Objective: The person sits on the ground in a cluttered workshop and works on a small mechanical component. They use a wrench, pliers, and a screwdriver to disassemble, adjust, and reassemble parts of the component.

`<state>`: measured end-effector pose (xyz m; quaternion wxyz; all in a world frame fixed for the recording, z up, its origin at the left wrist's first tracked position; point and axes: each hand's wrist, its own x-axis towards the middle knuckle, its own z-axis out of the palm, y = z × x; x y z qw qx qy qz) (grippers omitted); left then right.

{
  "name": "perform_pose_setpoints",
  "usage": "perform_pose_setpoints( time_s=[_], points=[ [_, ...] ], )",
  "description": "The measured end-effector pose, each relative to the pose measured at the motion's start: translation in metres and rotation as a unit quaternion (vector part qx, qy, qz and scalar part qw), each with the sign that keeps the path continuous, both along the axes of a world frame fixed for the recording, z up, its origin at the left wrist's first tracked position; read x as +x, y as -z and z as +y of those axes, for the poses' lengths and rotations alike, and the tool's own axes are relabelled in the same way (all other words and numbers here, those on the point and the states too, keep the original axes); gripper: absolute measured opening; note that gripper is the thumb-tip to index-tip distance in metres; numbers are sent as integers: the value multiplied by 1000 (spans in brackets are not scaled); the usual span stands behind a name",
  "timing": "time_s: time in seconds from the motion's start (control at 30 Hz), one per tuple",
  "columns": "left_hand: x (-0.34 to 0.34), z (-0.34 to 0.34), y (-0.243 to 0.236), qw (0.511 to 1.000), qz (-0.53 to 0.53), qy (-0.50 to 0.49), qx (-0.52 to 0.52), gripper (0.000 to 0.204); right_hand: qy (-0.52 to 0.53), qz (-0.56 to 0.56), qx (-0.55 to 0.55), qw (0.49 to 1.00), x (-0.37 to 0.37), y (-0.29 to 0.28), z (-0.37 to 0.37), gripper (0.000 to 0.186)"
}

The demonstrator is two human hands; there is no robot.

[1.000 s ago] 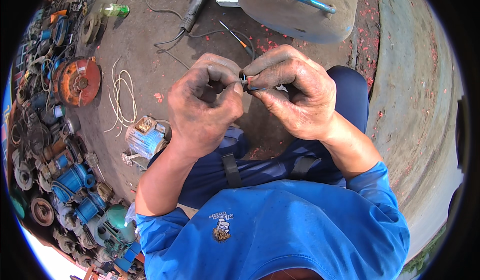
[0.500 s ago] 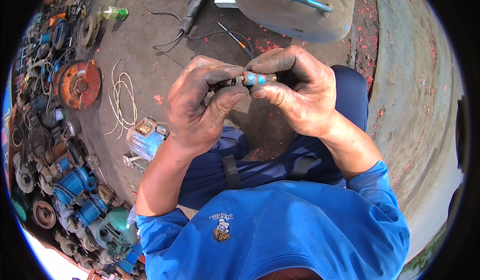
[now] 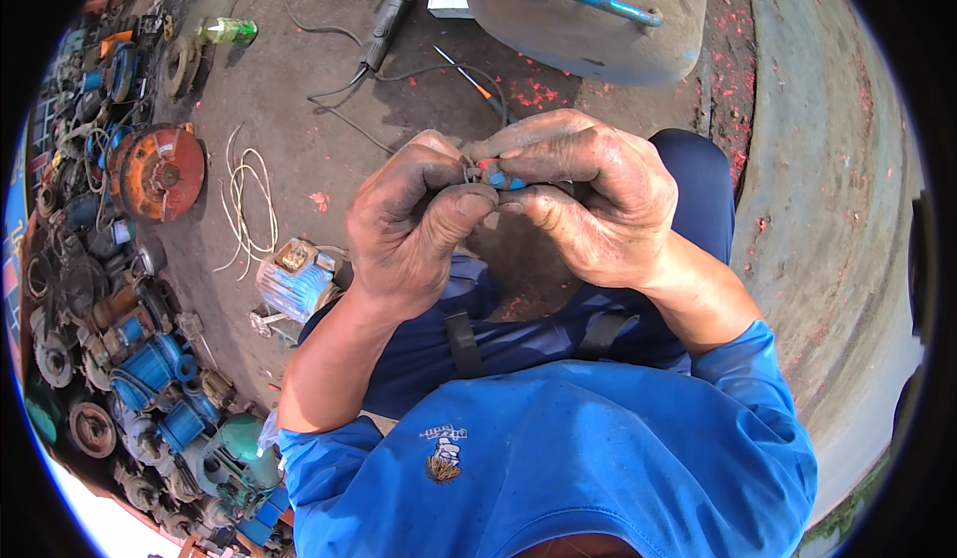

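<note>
In front of my knees, both hands are closed on one small cylindrical metal fitting [image 3: 506, 181] with worn blue and red paint. My left hand [image 3: 411, 227] pinches its left end between thumb and fingertips. My right hand [image 3: 610, 197] wraps its thumb and fingers round the other end, hiding most of that side. Only a short middle piece shows between the fingertips. Both hands are dark with grime. A clear-and-blue plastic container [image 3: 297, 289] with brownish contents at its top stands on the ground beside my left forearm.
An angle grinder [image 3: 387, 25] with its cord lies ahead, near a thin screwdriver [image 3: 477, 81]. A grey board with a blue bar [image 3: 588, 0] is at the top. On the left are looped pale cord [image 3: 239, 199], an orange-red wheel-like part [image 3: 164, 172], a green bottle [image 3: 229, 30] and piled motor parts [image 3: 145, 369].
Both hands have come down slightly, and my left hand has shifted right. My right fingers now cover more of the fitting, whose brass-coloured right end showed before.
</note>
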<state>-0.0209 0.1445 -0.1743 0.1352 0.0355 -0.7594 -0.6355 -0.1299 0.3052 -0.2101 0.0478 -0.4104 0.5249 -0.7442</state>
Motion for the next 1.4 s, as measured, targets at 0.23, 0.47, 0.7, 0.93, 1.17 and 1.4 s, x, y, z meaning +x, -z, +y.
perform_pose_setpoints(
  time_s=[0.23, 0.47, 0.7, 0.93, 1.17, 1.4],
  points=[
    [-11, -11, 7, 961, 154, 5, -230, 28, -149, -390, 37, 908, 11, -8, 1, 25],
    [-9, -13, -4, 979, 60, 40, -192, 21, -140, -323, 90, 931, 3, 1, 4, 23],
    [-9, -13, -12, 990, 19, 45, -131, 21, -39, -61, -31, 997, 2, 12, -7, 15],
    [-2, -5, -18, 989, -122, 10, 88, 19, -15, 23, -9, 1000, -4, 12, -4, 14],
    [-12, -17, -4, 971, 75, 34, -222, 18, -181, -412, 73, 890, 1, -8, 5, 27],
    [-8, -16, -13, 995, -40, 35, -89, 13, -34, -60, -33, 997, 4, 15, -6, 18]
  ],
)
